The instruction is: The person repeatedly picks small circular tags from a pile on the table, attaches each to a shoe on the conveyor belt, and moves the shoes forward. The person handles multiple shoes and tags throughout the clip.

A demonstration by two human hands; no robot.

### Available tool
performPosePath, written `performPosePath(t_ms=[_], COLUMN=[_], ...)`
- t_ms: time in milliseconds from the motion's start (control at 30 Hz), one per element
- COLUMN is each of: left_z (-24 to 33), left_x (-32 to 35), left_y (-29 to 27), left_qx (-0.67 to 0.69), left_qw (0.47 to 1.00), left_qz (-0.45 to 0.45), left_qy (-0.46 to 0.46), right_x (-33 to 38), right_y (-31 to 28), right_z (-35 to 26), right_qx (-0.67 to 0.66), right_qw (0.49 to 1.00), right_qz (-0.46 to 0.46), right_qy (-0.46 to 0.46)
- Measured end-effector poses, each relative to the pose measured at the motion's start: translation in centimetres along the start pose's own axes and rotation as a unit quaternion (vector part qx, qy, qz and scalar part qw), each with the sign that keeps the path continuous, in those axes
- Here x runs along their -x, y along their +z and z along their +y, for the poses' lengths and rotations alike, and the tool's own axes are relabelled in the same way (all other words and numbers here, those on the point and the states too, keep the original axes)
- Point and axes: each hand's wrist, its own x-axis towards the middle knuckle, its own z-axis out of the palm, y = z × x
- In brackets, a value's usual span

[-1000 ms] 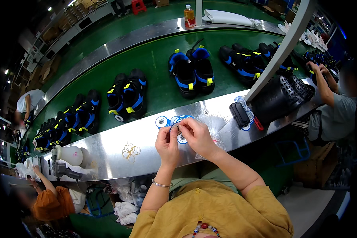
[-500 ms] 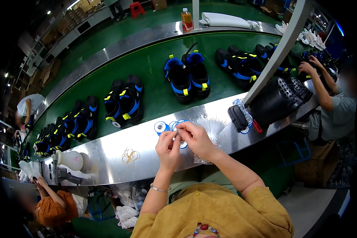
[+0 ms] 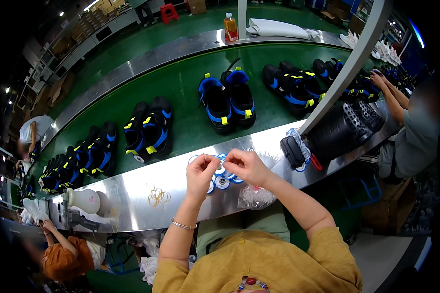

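Note:
My left hand (image 3: 200, 175) and my right hand (image 3: 251, 168) are raised over the metal ledge, a small gap between them. Thumb and fingers are pinched together on each; anything between them is too small to make out. Below and between them lie several round white tags with blue rims (image 3: 222, 182), partly covered by my hands. Beside my right hand sit a bundle of thin clear plastic strands (image 3: 269, 159) and a crumpled clear plastic bag (image 3: 253, 198). Beyond, a pair of black and blue shoes (image 3: 228, 105) with yellow pull tabs stands on the green belt.
More shoe pairs (image 3: 150, 128) line the belt. Yellowish rubber bands (image 3: 158, 197) lie left on the ledge, near a white round container (image 3: 84, 200). To the right are a black case (image 3: 292, 152), a red-handled tool (image 3: 316, 162) and a slanted post (image 3: 347, 68). Co-workers (image 3: 418, 115) are at both sides.
My hands have drawn apart, the left one moving slightly left, uncovering more of the round tags. Several shoe pairs sit slightly further left in view.

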Motion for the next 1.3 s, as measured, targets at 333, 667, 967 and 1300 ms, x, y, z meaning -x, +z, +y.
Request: performPosePath(t_ms=[333,667,967,1300], left_z=[-1.8,-6.7,-6.2,-5.3], left_x=[-10.0,-14.6,-14.6,-14.5], left_y=[1.1,1.9,1.1,0.9], left_qx=[-0.118,-0.249,-0.284,-0.249], left_qw=[0.993,0.966,0.956,0.967], left_qz=[0.017,0.048,0.034,0.034], left_qy=[0.026,0.04,0.069,0.034], right_x=[-5.4,-7.5,-8.0,-9.7], right_y=[-4.7,-5.0,-5.2,-4.2], right_z=[5.2,9.0,9.7,9.1], right_qx=[0.177,0.28,0.302,0.381], right_qw=[0.967,0.935,0.929,0.912], right_qz=[0.178,0.207,0.186,0.133], right_qy=[-0.028,-0.071,-0.102,-0.075])
